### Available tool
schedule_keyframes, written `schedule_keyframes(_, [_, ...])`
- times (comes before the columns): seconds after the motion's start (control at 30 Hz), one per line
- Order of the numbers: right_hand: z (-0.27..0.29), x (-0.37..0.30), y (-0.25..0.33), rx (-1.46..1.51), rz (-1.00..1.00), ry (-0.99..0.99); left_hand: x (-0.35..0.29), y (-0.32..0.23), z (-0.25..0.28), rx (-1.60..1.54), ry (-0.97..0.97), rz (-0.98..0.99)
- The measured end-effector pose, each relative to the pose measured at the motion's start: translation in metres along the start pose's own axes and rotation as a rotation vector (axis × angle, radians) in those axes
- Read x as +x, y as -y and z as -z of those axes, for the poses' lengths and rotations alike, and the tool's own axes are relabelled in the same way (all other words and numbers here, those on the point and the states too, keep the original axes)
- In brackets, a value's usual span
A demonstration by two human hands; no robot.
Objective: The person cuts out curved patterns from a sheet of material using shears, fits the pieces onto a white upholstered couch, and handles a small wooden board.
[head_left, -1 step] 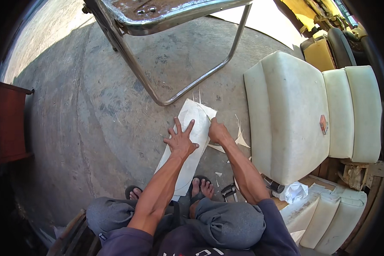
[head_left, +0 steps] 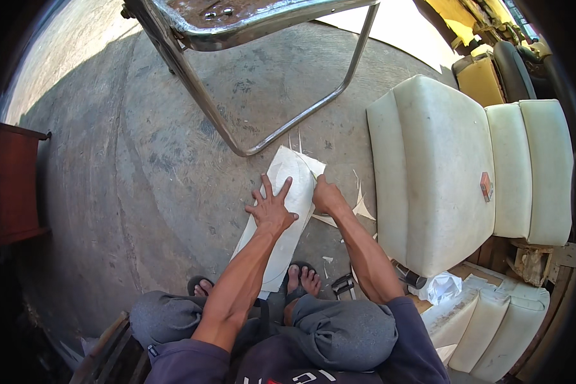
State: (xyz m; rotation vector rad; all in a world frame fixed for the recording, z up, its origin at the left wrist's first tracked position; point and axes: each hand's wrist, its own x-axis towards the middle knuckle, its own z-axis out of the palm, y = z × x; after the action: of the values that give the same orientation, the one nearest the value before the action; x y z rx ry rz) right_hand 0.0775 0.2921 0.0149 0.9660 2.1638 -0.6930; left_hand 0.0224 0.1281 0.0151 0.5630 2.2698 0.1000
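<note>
On the floor between my feet and the metal frame lies a long white sheet (head_left: 288, 241), apparently vinyl or board, with a rounded outline at its far end. My left hand (head_left: 272, 208) presses flat on it, fingers spread. At the sheet's far right edge my right hand (head_left: 327, 194) is closed around a slim cutting blade; its handle is hidden in my fist. A corner strip (head_left: 313, 166) stands partly apart from the rounded edge there. Pointed white offcuts (head_left: 363, 208) lie to the right of my right hand.
A bent metal chair frame (head_left: 294, 131) stands just beyond the sheet. Pale padded seat cushions (head_left: 441, 173), with a small red box (head_left: 486, 186) on them, fill the right side. A black-handled tool (head_left: 343, 285) lies near my right foot. A red cabinet (head_left: 16, 182) is far left.
</note>
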Motion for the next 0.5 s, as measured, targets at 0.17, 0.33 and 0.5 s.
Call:
schedule_keyframes(0.17, [-0.001,-0.011,-0.001,0.007,-0.015,0.013,0.0,-0.003,-0.002,0.006,0.016,0.03])
schedule_keyframes(0.33, [-0.008,-0.014,-0.012,0.093,-0.015,0.007,0.0,-0.007,0.002,0.043,0.04,0.034])
schedule_keyframes(0.5, [-0.022,-0.017,-0.012,0.106,-0.061,-0.002,0.0,-0.006,0.002,0.031,0.04,0.032])
